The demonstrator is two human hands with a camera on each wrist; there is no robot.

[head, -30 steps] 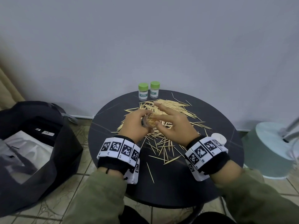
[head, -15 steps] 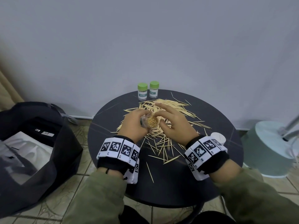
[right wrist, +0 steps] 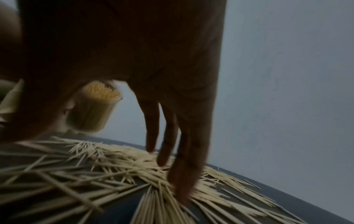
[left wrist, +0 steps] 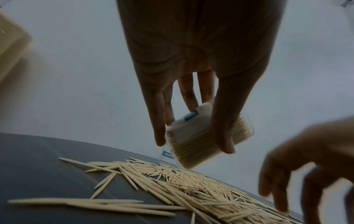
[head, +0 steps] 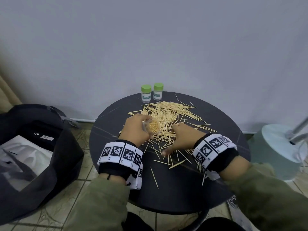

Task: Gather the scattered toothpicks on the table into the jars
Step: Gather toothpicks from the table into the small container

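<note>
Two green-lidded jars (head: 146, 93) labelled "TOOTHPICK" are stood at the table's (head: 216, 117) far edge. An open, packed jar (head: 152, 126) is gripped by the left hand (head: 135, 129); scattered toothpicks (head: 168, 112) are touched by the right hand's (head: 180, 138) straightened fingers (right wrist: 184, 174).

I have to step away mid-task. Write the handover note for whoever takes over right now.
Left hand: grips the clear plastic open jar, tilted, packed with toothpicks, held above the table.
Right hand: open, fingertips down on the pile of loose wooden toothpicks, holding none that I can see.
Two clear green-capped jars stand shut at the far edge of the round dark table.
Done: the open jar looks nearly full.
Left: most toothpicks are scattered across the table's middle and near side; gather them into jars. A white lid was by the right wrist; now hidden.
</note>
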